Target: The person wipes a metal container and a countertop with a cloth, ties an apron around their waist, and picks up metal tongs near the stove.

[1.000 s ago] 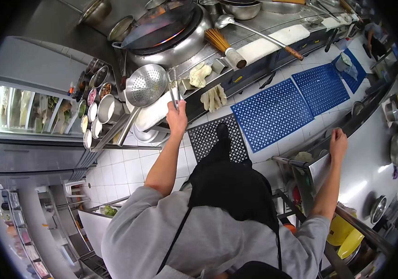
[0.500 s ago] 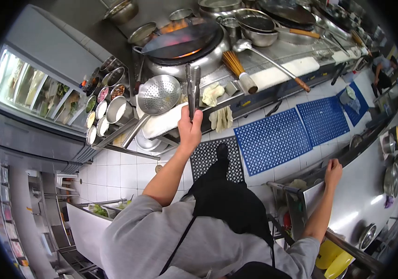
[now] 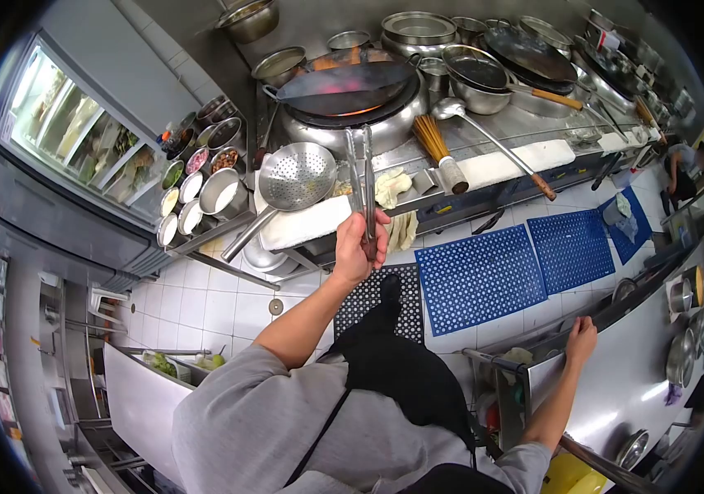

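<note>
My left hand (image 3: 358, 249) is closed around the handle end of metal tongs (image 3: 359, 177), whose arms point toward the stove and stand slightly apart. Behind them, a black wok (image 3: 344, 89) sits tilted on a burner with orange flames showing. To the left of the tongs, a perforated skimmer (image 3: 297, 175) lies across a white cloth (image 3: 307, 224). A pale crumpled cloth (image 3: 391, 188) is just right of the tongs. My right hand (image 3: 582, 340), fingers curled and apparently holding nothing, is over the near edge of a steel table (image 3: 615, 375).
A bamboo brush (image 3: 440, 152) and a long-handled ladle (image 3: 500, 146) lie on the stove counter. Several ingredient containers (image 3: 222, 193) stand at left beside a glass-front fridge (image 3: 72, 123). Blue mats (image 3: 481, 278) cover floor tiles. Another person (image 3: 681, 173) is at far right.
The view has shifted, and the stove area now appears farther right. My left hand has drawn slightly toward my body and turned, with the tongs still held. My right hand stays near the table edge.
</note>
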Demonstrator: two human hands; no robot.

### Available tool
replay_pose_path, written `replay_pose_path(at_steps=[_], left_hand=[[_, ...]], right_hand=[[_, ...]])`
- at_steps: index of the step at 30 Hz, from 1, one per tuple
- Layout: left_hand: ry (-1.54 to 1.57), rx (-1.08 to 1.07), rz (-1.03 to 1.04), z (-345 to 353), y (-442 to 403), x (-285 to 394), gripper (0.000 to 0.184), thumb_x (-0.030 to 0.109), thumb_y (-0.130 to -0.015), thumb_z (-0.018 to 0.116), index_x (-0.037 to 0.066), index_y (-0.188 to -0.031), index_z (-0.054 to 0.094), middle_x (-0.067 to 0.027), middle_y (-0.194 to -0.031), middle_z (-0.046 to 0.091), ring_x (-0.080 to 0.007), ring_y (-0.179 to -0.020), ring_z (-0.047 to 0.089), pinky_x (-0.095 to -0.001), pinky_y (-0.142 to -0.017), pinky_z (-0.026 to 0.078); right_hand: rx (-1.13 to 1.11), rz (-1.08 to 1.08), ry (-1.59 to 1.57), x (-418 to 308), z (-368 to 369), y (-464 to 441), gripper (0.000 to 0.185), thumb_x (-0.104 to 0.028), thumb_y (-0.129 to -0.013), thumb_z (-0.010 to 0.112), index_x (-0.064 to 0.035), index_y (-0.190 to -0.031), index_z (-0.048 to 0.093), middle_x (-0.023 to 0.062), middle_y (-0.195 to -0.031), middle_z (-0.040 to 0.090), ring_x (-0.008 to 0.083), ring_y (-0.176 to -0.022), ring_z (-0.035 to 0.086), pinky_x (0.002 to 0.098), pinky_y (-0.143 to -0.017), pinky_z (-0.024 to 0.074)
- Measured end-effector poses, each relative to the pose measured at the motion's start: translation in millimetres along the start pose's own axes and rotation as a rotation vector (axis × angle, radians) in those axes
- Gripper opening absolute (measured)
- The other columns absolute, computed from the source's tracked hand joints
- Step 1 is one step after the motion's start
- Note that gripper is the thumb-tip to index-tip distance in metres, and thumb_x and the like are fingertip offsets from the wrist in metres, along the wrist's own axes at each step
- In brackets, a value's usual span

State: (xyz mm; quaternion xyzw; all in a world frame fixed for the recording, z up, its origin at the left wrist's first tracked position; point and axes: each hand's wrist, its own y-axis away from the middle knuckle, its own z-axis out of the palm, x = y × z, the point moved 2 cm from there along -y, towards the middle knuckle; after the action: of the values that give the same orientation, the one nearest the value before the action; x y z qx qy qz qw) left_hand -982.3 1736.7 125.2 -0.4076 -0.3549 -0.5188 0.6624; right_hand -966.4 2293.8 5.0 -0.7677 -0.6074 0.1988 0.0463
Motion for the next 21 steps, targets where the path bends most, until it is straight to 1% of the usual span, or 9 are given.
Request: replay_pose_path(at_steps=[4, 7, 8, 9, 11, 14, 17, 20, 21], left_hand=[[-0.035, 0.012, -0.011, -2.7, 1.8, 2.5, 0.054, 0.05, -0.1, 0.037, -0.002, -0.103, 0.052, -0.0065, -0.062, 0.052, -0.0112, -0.042, 0.046, -0.0232, -0.035, 0.036], [-0.191, 0.114, -0.01, -6.4, -8.3, 1.5, 0.044, 0.043, -0.1, 0.043, 0.0, -0.105, 0.053, -0.0062, -0.066, 0.053, -0.0122, -0.046, 0.049, -0.0245, -0.038, 0.04], [-0.122, 0.23, -0.113, -9.2, -13.2, 0.6, 0.033, 0.033, -0.1, 0.048, 0.001, -0.104, 0.054, -0.0027, -0.067, 0.053, -0.0117, -0.052, 0.05, -0.0242, -0.044, 0.042], [-0.133, 0.384, -0.232, -14.6, -17.7, 0.8, 0.031, 0.033, -0.1, 0.049, 0.002, -0.104, 0.055, -0.0015, -0.068, 0.052, -0.0111, -0.051, 0.048, -0.0241, -0.041, 0.039], [-0.165, 0.492, -0.26, -41.2, -22.6, -1.4, 0.034, 0.036, -0.099, 0.05, 0.003, -0.107, 0.056, -0.001, -0.067, 0.052, -0.0103, -0.049, 0.045, -0.0245, -0.04, 0.036], [-0.085, 0.45, -0.153, -54.7, -23.5, 11.8, 0.038, 0.037, -0.1, 0.047, 0.001, -0.108, 0.055, 0.0001, -0.066, 0.05, -0.0082, -0.048, 0.042, -0.0237, -0.039, 0.032], [-0.138, 0.406, -0.099, -57.7, -25.7, 7.9, 0.04, 0.04, -0.1, 0.044, 0.002, -0.108, 0.056, -0.0002, -0.065, 0.049, -0.0083, -0.047, 0.041, -0.024, -0.039, 0.032], [-0.269, 0.441, -0.328, -83.5, -27.0, -31.1, 0.038, 0.04, -0.1, 0.045, 0.005, -0.106, 0.058, 0.0, -0.064, 0.048, -0.0085, -0.047, 0.041, -0.0236, -0.039, 0.033], [-0.258, 0.433, -0.523, -103.8, -26.8, -53.4, 0.037, 0.04, -0.1, 0.045, 0.006, -0.104, 0.059, 0.0003, -0.063, 0.047, -0.0081, -0.047, 0.04, -0.0235, -0.039, 0.032]], right_hand=[[0.002, -0.008, -0.047, -3.0, -0.2, 0.3, 0.022, -0.021, -0.092, 0.056, -0.0011, -0.084, 0.058, 0.0176, -0.081, 0.063, 0.0379, -0.083, 0.058, 0.0482, -0.073, 0.0449], [-0.044, 0.036, 0.02, -12.6, -11.4, 1.5, 0.021, -0.021, -0.092, 0.056, -0.0016, -0.085, 0.059, 0.0171, -0.081, 0.063, 0.0377, -0.083, 0.058, 0.0478, -0.073, 0.0449], [-0.029, 0.02, 0.011, -8.1, -11.0, 2.8, 0.021, -0.021, -0.092, 0.056, -0.0016, -0.085, 0.058, 0.0171, -0.081, 0.063, 0.0376, -0.083, 0.058, 0.0478, -0.073, 0.0449], [-0.011, 0.001, -0.002, -3.9, -5.6, 2.6, 0.02, -0.021, -0.093, 0.056, -0.0016, -0.086, 0.058, 0.017, -0.081, 0.063, 0.0376, -0.083, 0.058, 0.0478, -0.073, 0.0449], [0.002, -0.022, -0.017, -2.7, -2.3, 1.5, 0.02, -0.02, -0.093, 0.055, -0.0015, -0.086, 0.058, 0.017, -0.081, 0.063, 0.0374, -0.083, 0.058, 0.0478, -0.073, 0.045], [-0.015, -0.018, -0.019, -3.4, -2.6, 1.8, 0.02, -0.02, -0.093, 0.055, -0.0015, -0.086, 0.058, 0.0171, -0.081, 0.063, 0.0373, -0.083, 0.058, 0.0479, -0.073, 0.045], [-0.031, -0.003, -0.024, -4.0, -4.3, 1.0, 0.02, -0.02, -0.092, 0.056, -0.0016, -0.086, 0.059, 0.0172, -0.082, 0.063, 0.0373, -0.082, 0.058, 0.0481, -0.073, 0.0452], [-0.039, -0.001, -0.023, 0.4, -0.8, 0.3, 0.02, -0.021, -0.092, 0.056, -0.0022, -0.087, 0.06, 0.0171, -0.082, 0.064, 0.0375, -0.083, 0.059, 0.0483, -0.073, 0.0455], [-0.034, -0.005, -0.028, 1.0, -0.3, 0.6, 0.02, -0.021, -0.092, 0.056, -0.0024, -0.087, 0.06, 0.017, -0.082, 0.064, 0.0375, -0.083, 0.059, 0.0484, -0.072, 0.0457]])
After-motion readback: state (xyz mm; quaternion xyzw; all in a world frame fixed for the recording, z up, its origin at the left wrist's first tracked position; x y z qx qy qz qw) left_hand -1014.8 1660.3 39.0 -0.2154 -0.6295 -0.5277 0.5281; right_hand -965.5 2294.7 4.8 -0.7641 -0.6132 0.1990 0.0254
